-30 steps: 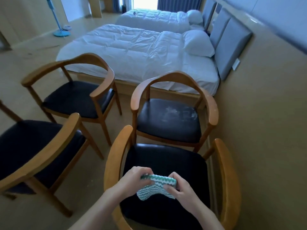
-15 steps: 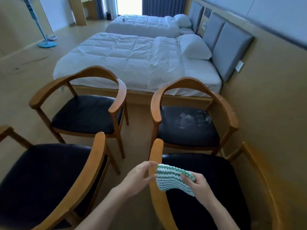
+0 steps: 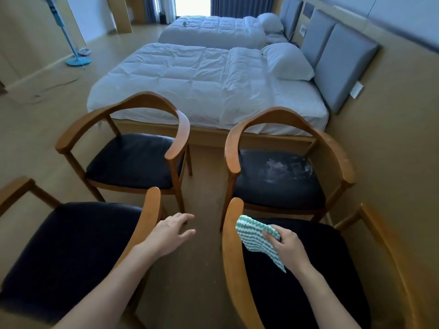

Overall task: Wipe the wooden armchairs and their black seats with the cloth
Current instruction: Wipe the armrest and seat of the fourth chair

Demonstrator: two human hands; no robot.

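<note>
In the gap between the two near chairs, left hand [image 3: 169, 236] hangs over bare floor, fingers loose and spread, holding nothing, just beside the near-left armchair [image 3: 148, 217] arm. Right hand [image 3: 288, 245] pinches the green-and-white striped cloth [image 3: 256, 242] above the near-right armchair's black seat [image 3: 297, 293]. The cloth's far corner is at that chair's left armrest [image 3: 231, 248]; contact unclear. Its long axis runs diagonally, from the armrest end down and back toward the person. Ahead: far-left armchair [image 3: 133, 103] and far-right armchair [image 3: 280, 119], whose seat [image 3: 285, 172] has whitish smears. Behind them, two white beds [image 3: 202, 86]. The wall [image 3: 392, 162] sits tight on the right, and a blue fan [image 3: 78, 60] stands far left.
</note>
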